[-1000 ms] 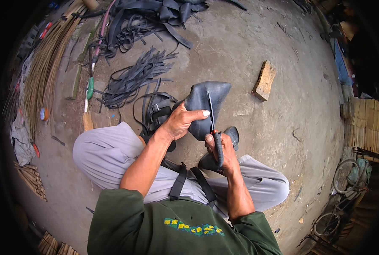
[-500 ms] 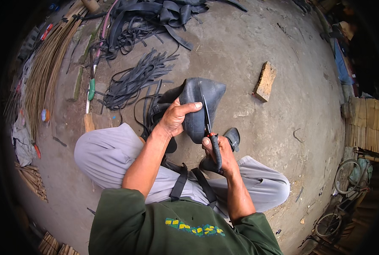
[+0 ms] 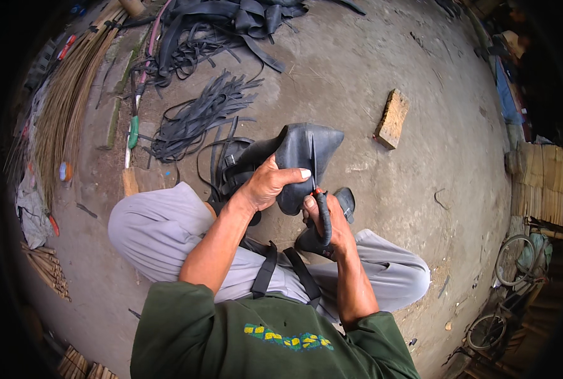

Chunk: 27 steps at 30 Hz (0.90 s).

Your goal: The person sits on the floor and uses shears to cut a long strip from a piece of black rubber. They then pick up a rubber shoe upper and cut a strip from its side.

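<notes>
A broad piece of black rubber sheet stands folded and curved above the floor in front of my lap. My left hand grips its near left part, thumb on top and fingers underneath, hidden. Dark-handled scissors are in my right hand, their blades pointing away from me and lying across the rubber. The thumb of my left hand rests close to the blades. How far apart the blades stand I cannot tell.
Cut black rubber strips lie in a heap at left, with a larger pile of rubber beyond. A wooden block is at right. Long thin sticks line the left side. A green-handled tool lies near my left knee. A bicycle stands far right.
The rubber sheet and my left hand have shifted slightly to the right. The scissors' blades have turned a little more upright in view and lie closer to my left thumb.
</notes>
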Available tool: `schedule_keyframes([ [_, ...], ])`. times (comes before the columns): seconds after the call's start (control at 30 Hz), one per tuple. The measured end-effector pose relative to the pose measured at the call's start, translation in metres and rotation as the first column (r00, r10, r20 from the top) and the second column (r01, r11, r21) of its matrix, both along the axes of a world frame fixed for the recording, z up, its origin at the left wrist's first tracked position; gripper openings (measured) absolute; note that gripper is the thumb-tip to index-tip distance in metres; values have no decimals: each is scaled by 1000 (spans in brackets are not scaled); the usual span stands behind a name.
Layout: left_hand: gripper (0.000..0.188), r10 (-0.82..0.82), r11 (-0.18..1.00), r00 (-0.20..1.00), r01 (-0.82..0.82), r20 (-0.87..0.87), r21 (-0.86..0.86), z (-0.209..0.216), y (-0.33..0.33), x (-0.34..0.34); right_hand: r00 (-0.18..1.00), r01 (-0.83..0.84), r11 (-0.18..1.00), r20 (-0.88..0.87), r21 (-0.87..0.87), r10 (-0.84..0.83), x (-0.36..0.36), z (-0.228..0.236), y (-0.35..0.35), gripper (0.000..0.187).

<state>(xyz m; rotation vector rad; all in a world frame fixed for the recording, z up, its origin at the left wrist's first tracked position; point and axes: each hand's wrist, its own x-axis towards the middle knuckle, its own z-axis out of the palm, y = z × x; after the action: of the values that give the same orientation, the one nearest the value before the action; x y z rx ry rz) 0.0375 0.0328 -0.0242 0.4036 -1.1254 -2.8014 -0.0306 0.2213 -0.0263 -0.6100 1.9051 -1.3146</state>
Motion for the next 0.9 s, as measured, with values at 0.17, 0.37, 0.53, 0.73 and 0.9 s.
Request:
schedule_keyframes([
  [0.17,37,-1,1000,1000,1,14,-31,-4,0,2,993,23,997,114,70,-31,3,3,2,56],
  [0.37,41,79,967,997,-77,0,241,-5,-21,-1,988,-35,999,149,38,29,15,9,8,52],
  [0.53,39,96,993,995,-97,22,69,-4,-12,0,996,-35,999,81,6,34,10,-1,3,56],
  [0.73,42,86,996,996,-86,-5,25,-1,-3,-1,998,-59,998,6,38,58,2,2,1,60],
  [0.9,43,76,997,997,-76,-29,10,-1,-4,-1,999,-51,983,27,175,48,3,6,7,66],
])
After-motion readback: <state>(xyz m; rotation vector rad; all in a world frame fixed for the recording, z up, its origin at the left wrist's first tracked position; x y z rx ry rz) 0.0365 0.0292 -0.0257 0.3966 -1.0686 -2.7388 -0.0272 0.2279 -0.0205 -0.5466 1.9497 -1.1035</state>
